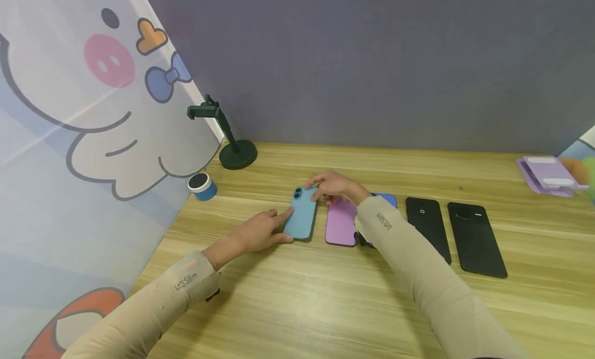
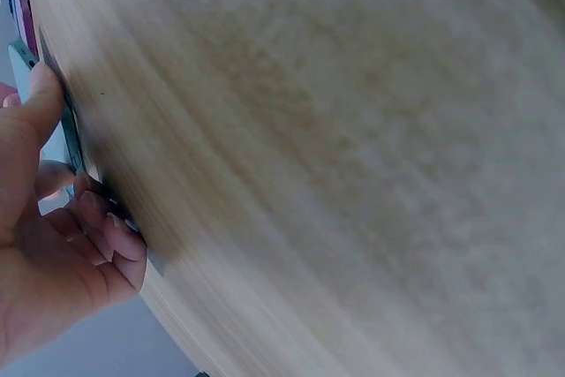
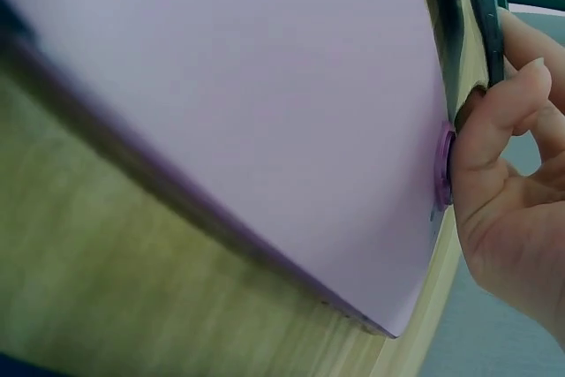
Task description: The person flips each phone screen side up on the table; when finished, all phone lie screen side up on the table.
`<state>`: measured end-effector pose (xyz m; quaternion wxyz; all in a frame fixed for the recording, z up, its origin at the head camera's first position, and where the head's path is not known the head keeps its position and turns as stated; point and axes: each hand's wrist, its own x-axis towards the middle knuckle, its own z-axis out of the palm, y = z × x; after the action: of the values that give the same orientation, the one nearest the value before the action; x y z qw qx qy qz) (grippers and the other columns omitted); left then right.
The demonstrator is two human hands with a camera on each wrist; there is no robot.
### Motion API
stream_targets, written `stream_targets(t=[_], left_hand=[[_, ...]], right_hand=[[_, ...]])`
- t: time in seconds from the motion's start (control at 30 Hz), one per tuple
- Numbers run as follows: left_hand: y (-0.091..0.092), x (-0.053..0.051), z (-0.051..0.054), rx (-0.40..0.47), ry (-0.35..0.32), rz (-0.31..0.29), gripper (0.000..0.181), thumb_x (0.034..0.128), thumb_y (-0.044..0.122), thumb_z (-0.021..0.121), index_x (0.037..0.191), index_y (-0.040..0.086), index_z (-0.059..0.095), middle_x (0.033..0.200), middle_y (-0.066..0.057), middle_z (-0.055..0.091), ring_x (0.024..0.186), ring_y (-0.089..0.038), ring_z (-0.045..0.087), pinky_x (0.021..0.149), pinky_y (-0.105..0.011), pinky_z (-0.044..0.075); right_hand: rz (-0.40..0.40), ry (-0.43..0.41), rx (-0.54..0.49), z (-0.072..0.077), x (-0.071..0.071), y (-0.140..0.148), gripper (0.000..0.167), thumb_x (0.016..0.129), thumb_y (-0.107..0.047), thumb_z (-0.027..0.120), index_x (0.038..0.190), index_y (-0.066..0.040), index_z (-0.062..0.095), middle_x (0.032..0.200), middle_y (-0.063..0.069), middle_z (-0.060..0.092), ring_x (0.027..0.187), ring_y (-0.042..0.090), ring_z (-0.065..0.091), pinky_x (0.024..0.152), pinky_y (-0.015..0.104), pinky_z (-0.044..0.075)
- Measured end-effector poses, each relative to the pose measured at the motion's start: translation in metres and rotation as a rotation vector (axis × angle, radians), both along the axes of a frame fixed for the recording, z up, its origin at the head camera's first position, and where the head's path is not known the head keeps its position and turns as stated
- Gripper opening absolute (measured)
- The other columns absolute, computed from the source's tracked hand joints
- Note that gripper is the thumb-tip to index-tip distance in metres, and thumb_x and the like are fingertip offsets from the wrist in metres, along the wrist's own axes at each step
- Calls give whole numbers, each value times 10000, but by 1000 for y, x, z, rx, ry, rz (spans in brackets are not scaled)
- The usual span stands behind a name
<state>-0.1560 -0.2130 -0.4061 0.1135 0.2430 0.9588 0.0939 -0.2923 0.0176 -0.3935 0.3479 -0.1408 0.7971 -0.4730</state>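
A light blue phone (image 1: 301, 217) lies on the wooden table with its twin-lens back up, between both hands. My left hand (image 1: 257, 231) holds its lower left part, thumb at the bottom corner and forefinger at the left edge. At the top right, my right hand (image 1: 335, 185) pinches the edge between thumb and fingers. In the right wrist view, the right thumb (image 3: 521, 99) meets the phone's dark edge. Just right of it lies a pink phone (image 1: 340, 223), back up. The right forearm partly covers a blue phone (image 1: 387, 198) beyond that.
Two black phones, one (image 1: 425, 219) partly behind the right sleeve and another (image 1: 479, 243) farther right, lie face down. A dark green phone stand (image 1: 238, 155) and a blue-and-white jar (image 1: 203, 188) stand at the left. A lilac folding stand (image 1: 548, 175) sits at the far right.
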Motion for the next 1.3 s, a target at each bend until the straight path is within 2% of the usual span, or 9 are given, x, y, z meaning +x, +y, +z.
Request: stream_targets(t=[0.27,0.47,0.6,0.73,0.8,0.83,0.97,1.1,1.3], left_hand=[[-3,0,0,-3,0,-9,803,959,488,618,1572,66,315,1022,-120,639,736,-120,517,706,-313,472],[-2,-3,2,-47,42,-13,798,942,520,624,1561,93,358,973,-101,659,697,-107,517,649,-305,474],[0,-3,4,-77,51,-8,796,936,533,621,1560,108,369,952,-93,666,682,-99,520,632,-304,479],[2,-1,9,-88,22,0,796,942,547,607,1565,120,357,960,-101,672,701,-113,554,662,-328,503],[5,-1,13,-85,-10,15,796,948,565,590,1570,132,348,999,-108,678,734,-119,579,694,-340,517],[7,-1,16,-79,-32,22,796,951,573,581,1574,140,340,1018,-111,675,751,-130,591,709,-349,523],[19,0,26,-30,-82,14,792,962,572,573,1583,150,319,1207,-169,647,941,-212,650,844,-398,539],[34,1,28,-2,-56,-43,780,963,531,602,1573,124,336,1274,-200,621,1055,-251,650,931,-407,530],[46,4,21,-45,18,-62,810,949,562,609,1576,126,336,1106,-141,671,810,-129,581,754,-308,525]], right_hand=[[-9,11,-13,0,2,0,467,860,-103,768,1312,-177,682,620,-37,431,481,69,376,485,220,429],[-20,39,0,3,4,2,467,847,-119,784,1300,-193,696,752,-27,577,481,66,401,489,221,445],[-7,63,11,3,3,4,483,849,-123,785,1316,-194,685,719,-17,566,483,72,413,488,224,433],[13,77,15,2,3,6,506,853,-119,779,1342,-179,665,1058,23,702,496,73,409,494,227,419],[21,76,19,2,3,6,512,856,-121,776,1351,-175,657,1327,43,641,498,70,404,499,225,418],[24,73,18,2,2,7,512,858,-122,774,1353,-173,655,1389,46,609,499,69,402,501,225,421],[20,72,24,2,1,8,501,857,-126,777,1343,-170,664,1494,53,536,493,67,405,513,230,450],[24,82,28,2,1,8,483,862,-129,774,1333,-165,672,1546,43,479,482,69,395,519,238,459],[28,88,30,2,0,8,459,866,-136,770,1316,-168,685,1536,41,492,472,70,378,518,245,448]])
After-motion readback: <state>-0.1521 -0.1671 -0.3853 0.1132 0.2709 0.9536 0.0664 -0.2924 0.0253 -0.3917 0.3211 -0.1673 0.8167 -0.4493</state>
